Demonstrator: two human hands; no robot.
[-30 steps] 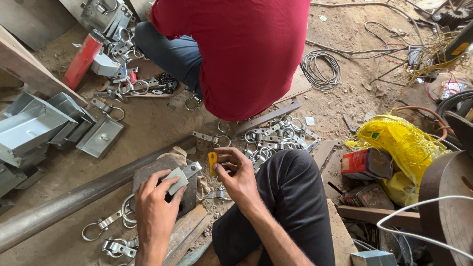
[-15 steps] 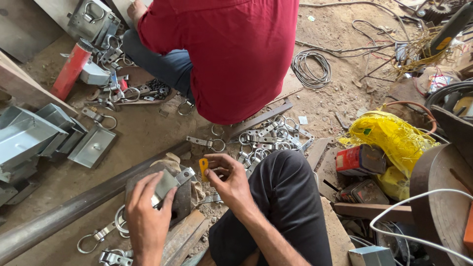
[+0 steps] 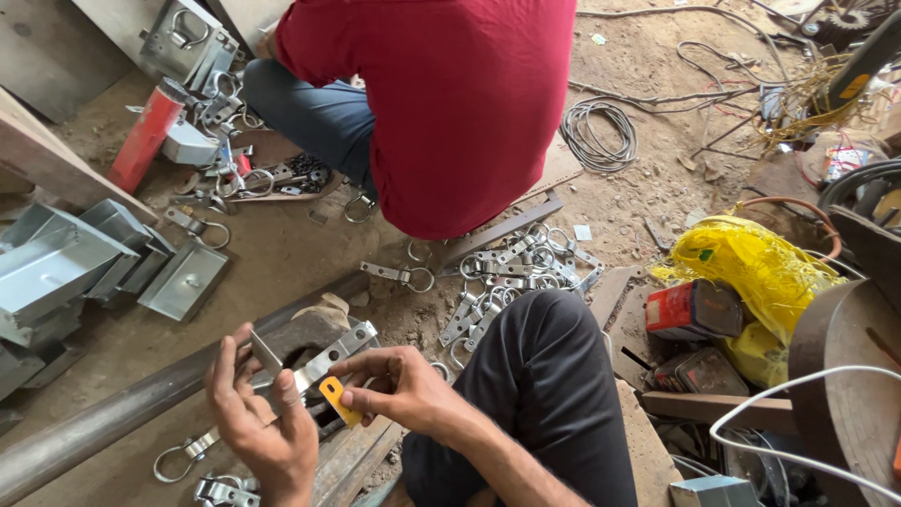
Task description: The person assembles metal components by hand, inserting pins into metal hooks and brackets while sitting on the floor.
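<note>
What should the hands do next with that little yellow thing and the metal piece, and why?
Probably bring the yellow piece up against the metal bracket. The right hand pinches the yellow piece just below the bracket, which the left hand holds; the two look close but not yet joined.

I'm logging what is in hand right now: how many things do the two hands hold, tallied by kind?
Bent metal strap, in the left hand: 1
Small yellow piece, pinched in the right hand: 1
Total: 2
</note>
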